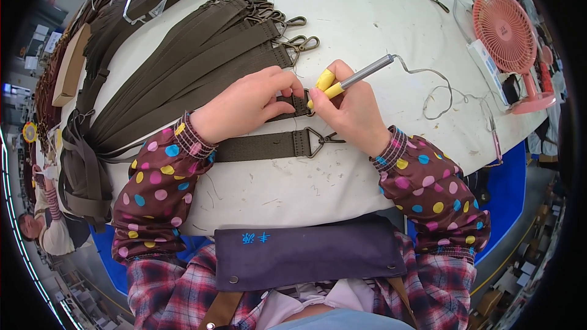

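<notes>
My left hand (pixel 239 102) grips the stitched end of a dark olive webbing strap (pixel 299 106), thumb and fingers curled around it beside its metal ring. Pinched in my right hand (pixel 359 113) is a corded pen-shaped tool (pixel 371 70), with a silver barrel and a yellow grip. Its tip is close to the strap end and ring; whether they touch I cannot tell. Yellow wrapping covers a finger of that hand. Nearer me lies another strap (pixel 260 146) ending in a metal snap hook (pixel 322 140). Beyond my left hand, several similar straps (pixel 189 64) fan out, hooks toward the right.
A pink fan (pixel 506 36) stands on the right, beside a small white box (pixel 488 68). The tool's thin cable (pixel 449 88) loops across the white tabletop (pixel 391 171). Pink-handled snips (pixel 494 137) lie near the right edge. Bundled straps (pixel 131 21) line the far left. Another person (pixel 54 223) sits at left.
</notes>
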`<state>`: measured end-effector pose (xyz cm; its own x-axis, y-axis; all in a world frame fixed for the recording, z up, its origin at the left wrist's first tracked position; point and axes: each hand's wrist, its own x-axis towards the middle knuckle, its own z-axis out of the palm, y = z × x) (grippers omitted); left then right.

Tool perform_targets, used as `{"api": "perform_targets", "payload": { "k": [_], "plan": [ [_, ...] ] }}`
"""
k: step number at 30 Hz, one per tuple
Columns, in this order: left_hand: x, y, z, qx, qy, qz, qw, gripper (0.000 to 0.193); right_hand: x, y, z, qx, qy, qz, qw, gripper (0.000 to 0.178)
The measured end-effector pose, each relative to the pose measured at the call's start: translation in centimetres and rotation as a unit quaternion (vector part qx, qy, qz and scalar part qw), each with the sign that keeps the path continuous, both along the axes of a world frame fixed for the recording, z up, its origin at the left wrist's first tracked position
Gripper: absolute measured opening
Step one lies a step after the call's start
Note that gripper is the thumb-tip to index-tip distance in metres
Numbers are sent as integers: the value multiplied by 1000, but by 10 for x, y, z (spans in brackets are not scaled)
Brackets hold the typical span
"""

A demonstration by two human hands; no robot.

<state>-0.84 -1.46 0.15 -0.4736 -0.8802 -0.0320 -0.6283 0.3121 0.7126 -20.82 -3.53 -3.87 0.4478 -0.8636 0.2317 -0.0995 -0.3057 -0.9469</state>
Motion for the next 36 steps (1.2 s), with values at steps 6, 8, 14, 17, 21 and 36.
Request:
{"api": "perform_targets", "payload": {
  "k": [6, 8, 14, 17, 21, 36],
  "plan": [
    [5, -18, -1, 49, -61, -100, 992, 12, 0, 0, 1, 5, 25, 3, 1000, 21],
    [5, -19, -6, 43, -20, -95, 994, 10, 0, 0, 0, 9, 32, 7, 999, 22],
    [4, -16, -12, 16, 27, -69, 997, 7, -1, -1, 5, 14, 46, 5, 999, 23],
    [5, -16, -14, 16, 33, -68, 997, 7, 0, -2, 2, 9, 43, 5, 999, 23],
    [5, -15, -14, 16, 33, -64, 997, 7, 1, -1, 4, 13, 51, 4, 999, 23],
    [2, -9, -3, 181, 61, 86, 978, 7, 3, -3, 2, 26, 2, -4, 1000, 22]
  ]
}}
